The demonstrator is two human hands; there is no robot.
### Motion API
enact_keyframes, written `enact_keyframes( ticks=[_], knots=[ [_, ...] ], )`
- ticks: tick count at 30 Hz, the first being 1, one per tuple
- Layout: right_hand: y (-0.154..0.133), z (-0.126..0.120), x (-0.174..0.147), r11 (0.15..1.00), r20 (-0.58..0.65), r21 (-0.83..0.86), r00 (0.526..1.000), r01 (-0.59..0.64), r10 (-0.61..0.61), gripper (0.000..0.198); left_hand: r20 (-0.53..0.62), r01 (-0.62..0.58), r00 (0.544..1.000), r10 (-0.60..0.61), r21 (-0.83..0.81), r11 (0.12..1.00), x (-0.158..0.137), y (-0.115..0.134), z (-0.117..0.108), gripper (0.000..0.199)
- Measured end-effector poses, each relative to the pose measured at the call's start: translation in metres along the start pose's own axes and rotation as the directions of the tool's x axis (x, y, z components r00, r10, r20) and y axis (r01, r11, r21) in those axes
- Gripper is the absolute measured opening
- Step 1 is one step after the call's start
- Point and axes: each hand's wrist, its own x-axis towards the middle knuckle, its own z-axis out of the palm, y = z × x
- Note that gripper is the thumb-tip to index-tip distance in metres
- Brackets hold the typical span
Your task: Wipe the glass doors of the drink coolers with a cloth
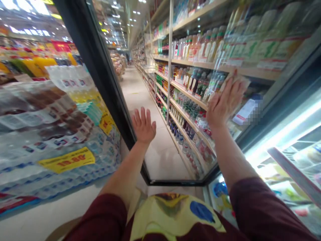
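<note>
My left hand (144, 127) is spread at the left of the glass door (173, 183). At its upper right, my right hand (224, 105) stretches its fingers over a pale cloth (245, 82), though I cannot tell whether they pinch it; bottle shelves (185, 63) stand beyond.

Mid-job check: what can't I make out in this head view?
All in the head view:
Pale cloth: mostly hidden behind the right hand.
Left hand: palm hidden by its own back.
White label: right end pixelated, print blurred.
Lit shelves: cut off by the right edge.
</note>
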Motion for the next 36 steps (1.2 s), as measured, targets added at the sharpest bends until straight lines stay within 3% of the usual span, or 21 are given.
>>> enact_keyframes(
  ticks=[1,3,5,7,10,13,15,18,20,26,29,33,34,36],
  knots=[
    [0.002,0.002,-0.023,1.000,-0.003,-0.005,1.000,0.004,-0.004,0.059,-0.012,0.008,1.000,-0.008,0.010,1.000,-0.014,-0.002,0.005,0.068],
    [0.005,0.005,-0.071,0.984,0.058,0.017,0.983,0.176,-0.176,0.058,-0.040,0.012,0.999,-0.011,0.023,1.000,-0.030,-0.006,0.013,0.068],
    [0.013,0.007,-0.097,0.952,0.126,0.077,0.944,0.297,-0.305,0.053,-0.050,0.004,0.999,-0.002,0.025,1.000,-0.034,-0.008,0.015,0.067],
    [0.025,0.004,-0.090,0.957,0.128,0.095,0.951,0.272,-0.283,0.055,-0.041,0.004,0.999,-0.003,0.025,1.000,-0.031,-0.009,0.014,0.067],
    [0.038,0.000,-0.045,0.995,0.033,0.085,0.998,0.055,-0.058,0.060,-0.033,0.025,0.999,-0.023,0.053,0.998,-0.028,-0.007,0.012,0.068],
    [0.026,0.002,-0.035,0.995,-0.031,0.097,0.999,-0.029,0.032,0.060,-0.048,0.025,0.999,-0.021,0.087,0.996,-0.029,-0.005,0.010,0.068],
    [0.008,0.005,-0.062,0.994,-0.014,0.103,1.000,0.029,-0.028,0.060,-0.067,0.002,0.998,0.004,0.096,0.995,-0.030,-0.005,0.010,0.067],
    [-0.015,0.010,-0.107,0.955,0.090,0.177,0.962,0.238,-0.256,0.057,-0.077,-0.013,0.997,0.021,0.092,0.996,-0.030,-0.005,0.010,0.066],
    [-0.017,0.010,-0.107,0.929,0.100,0.198,0.937,0.312,-0.336,0.055,-0.060,0.002,0.998,0.003,0.075,0.997,-0.029,-0.005,0.010,0.067],
    [0.005,0.006,-0.025,0.994,-0.036,0.103,0.998,0.048,-0.045,0.061,-0.052,-0.012,0.999,0.016,0.073,0.997,-0.029,-0.008,0.012,0.067],
    [-0.008,0.007,-0.051,0.989,-0.018,0.117,0.996,0.085,-0.083,0.062,-0.070,-0.042,0.996,0.049,0.091,0.995,-0.030,-0.009,0.012,0.066],
    [-0.023,0.007,-0.113,0.917,0.053,0.200,0.931,0.344,-0.361,0.058,-0.101,-0.066,0.992,0.075,0.090,0.994,-0.029,-0.009,0.011,0.064],
    [-0.020,0.007,-0.116,0.905,0.058,0.202,0.918,0.374,-0.392,0.056,-0.103,-0.071,0.991,0.080,0.092,0.993,-0.028,-0.009,0.010,0.063],
    [-0.007,0.005,-0.099,0.936,0.048,0.168,0.946,0.309,-0.321,0.056,-0.107,-0.080,0.990,0.093,0.119,0.990,-0.028,-0.008,0.010,0.064]
  ],
)
